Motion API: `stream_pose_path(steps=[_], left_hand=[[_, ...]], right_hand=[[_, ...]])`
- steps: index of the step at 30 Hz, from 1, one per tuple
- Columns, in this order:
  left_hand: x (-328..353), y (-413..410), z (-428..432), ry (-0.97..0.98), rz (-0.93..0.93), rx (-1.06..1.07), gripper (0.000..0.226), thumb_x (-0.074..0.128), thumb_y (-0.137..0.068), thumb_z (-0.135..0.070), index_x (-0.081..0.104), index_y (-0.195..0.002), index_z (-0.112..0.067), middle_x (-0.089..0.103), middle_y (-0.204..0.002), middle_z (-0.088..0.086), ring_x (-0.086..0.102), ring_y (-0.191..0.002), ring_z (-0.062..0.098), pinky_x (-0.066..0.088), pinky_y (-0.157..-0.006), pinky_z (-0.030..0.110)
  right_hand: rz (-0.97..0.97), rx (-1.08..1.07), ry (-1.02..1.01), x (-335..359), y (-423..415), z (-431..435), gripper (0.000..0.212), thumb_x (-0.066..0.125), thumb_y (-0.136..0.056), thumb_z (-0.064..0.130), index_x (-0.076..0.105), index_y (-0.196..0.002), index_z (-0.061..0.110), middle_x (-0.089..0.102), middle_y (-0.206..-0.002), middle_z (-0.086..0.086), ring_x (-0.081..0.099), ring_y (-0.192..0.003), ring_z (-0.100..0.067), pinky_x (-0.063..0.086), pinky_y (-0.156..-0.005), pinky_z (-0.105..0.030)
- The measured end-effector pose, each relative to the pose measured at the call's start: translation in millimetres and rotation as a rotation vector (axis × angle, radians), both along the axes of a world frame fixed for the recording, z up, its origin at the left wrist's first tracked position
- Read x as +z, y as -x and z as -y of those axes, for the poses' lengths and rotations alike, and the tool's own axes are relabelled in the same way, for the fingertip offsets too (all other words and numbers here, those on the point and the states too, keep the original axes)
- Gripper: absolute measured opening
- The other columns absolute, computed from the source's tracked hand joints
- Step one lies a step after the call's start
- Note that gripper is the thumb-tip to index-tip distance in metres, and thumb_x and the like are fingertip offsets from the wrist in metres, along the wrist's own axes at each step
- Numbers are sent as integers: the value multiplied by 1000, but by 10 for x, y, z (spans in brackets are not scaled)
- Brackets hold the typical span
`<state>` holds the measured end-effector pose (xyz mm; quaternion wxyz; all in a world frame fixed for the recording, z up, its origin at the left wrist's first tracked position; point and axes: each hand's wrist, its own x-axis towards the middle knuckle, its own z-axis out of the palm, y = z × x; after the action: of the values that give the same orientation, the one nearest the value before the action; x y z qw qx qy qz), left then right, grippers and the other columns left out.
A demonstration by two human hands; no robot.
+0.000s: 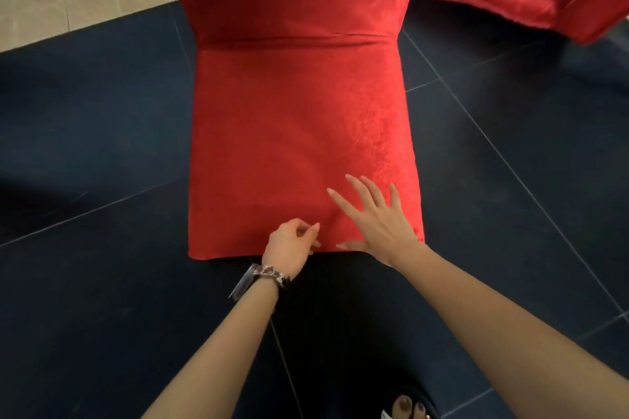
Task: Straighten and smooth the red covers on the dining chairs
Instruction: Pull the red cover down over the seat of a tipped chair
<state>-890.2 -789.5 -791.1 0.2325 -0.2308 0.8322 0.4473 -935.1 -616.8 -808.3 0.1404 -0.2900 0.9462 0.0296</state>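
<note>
Left hand [292, 245] pinches the red cover [299, 112] at its hem; right hand [374, 218], spread flat beside that pinch, should sweep away (hem taut).

Soft even light, blurred wide-angle edges.

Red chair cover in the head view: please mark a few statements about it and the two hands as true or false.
1. The right hand lies with spread fingers on the red cover. True.
2. The left hand is at the top of the cover. False: it is at the lower hem.
3. The floor has dark tiles. True.
4. The bracelet is on the right wrist. False: it is on the left wrist.
</note>
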Motion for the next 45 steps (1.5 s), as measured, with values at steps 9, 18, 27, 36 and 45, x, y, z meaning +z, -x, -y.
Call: stream_pose_path(steps=[9,18,27,36,45], left_hand=[[-445,-197,151,-655,335,762,84,60,-86,-52,24,-145,-5,51,-132,24,58,-113,32,48,-95,40],[-638,-105,421,-677,-36,1109,80,72,-80,-38,30,-143,-13,44,-142,10,46,-127,28,39,-107,49],[-760,59,436,-795,14,1179,97,81,-63,-50,35,-142,-18,51,-134,10,54,-114,29,44,-100,54],[-800,80,388,-857,-3,1224,67,79,-71,-43,41,-122,-21,57,-102,6,57,-102,27,47,-97,51],[-825,37,488,-789,15,1184,91,82,-65,-45,34,-139,-24,48,-131,6,48,-122,28,44,-102,48]], right_hand=[[-133,179,-44,-444,43,-106,101,45,-77,77,-9,-150,34,-2,-161,-10,4,-147,-33,5,-106,-71],[-313,34,-17,-637,-150,-158,110,76,-59,66,25,-149,28,36,-151,-15,36,-138,-34,29,-98,-74],[-24,-1052,582,-734,-190,-230,104,43,-64,89,5,-149,43,7,-156,4,11,-144,-22,12,-113,-56],[304,-1629,916,-733,-61,-401,100,45,-65,89,50,-131,14,56,-127,-4,53,-118,-26,43,-101,-43],[278,-1531,812,-704,85,-499,99,35,-69,90,56,-115,5,55,-105,-5,54,-96,-25,42,-81,-36]])
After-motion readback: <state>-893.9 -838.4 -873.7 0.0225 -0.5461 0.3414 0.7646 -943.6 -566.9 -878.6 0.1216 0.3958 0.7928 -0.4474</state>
